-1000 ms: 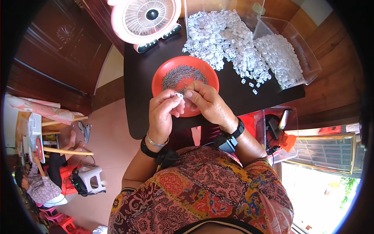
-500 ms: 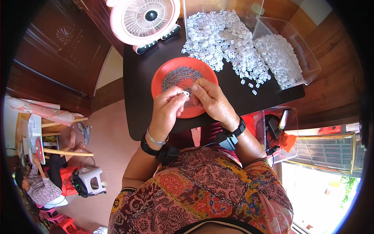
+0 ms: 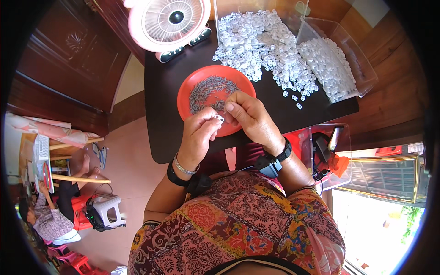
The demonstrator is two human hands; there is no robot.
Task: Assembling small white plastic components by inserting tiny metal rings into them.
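Observation:
Between the thumb and fingers of my left hand [image 3: 197, 133] is a small white two-holed plastic piece [image 3: 219, 119]. My right hand [image 3: 254, 120] is closed in a pinch just to the right of it; whatever its fingertips hold is too small or hidden to name. Both hands are over the near part of a round red plate [image 3: 183, 98]. Many thin grey screw-like pieces [image 3: 199, 94] lie in the plate, mostly in a ring along its left and far sides.
A pile of similar white pieces [image 3: 256, 43] spreads across the dark table [image 3: 160, 110] beyond the plate. To its right, a clear bin [image 3: 364, 68] holds more. A pink fan [image 3: 176, 18] stands at the far left. Another person [image 3: 55, 222] sits at the left.
My left hand has come slightly nearer and turned, so the white piece shows more of its two holes. My right hand keeps its pinch, nearly in place.

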